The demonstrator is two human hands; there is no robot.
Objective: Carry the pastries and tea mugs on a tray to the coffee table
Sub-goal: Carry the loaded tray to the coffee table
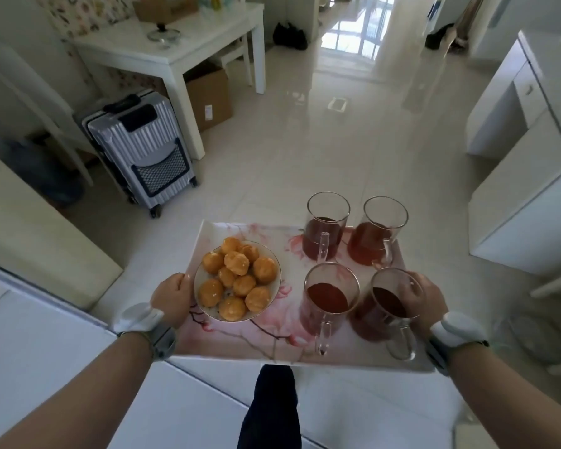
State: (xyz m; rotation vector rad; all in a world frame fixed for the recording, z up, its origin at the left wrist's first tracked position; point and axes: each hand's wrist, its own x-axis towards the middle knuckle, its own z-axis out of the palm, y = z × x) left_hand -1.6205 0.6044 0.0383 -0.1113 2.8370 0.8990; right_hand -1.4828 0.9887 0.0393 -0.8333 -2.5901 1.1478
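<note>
Bright daylight pours in from the window [357,30] far up the hall, and its glare streaks white down the glossy floor [353,131]. Soft light everywhere else, with faint shadows. Wide-angle bend curves the walls and cabinets at the edges. The whole frame is slightly soft, and the left corner dims and blurs around the suitcase [143,150].
</note>
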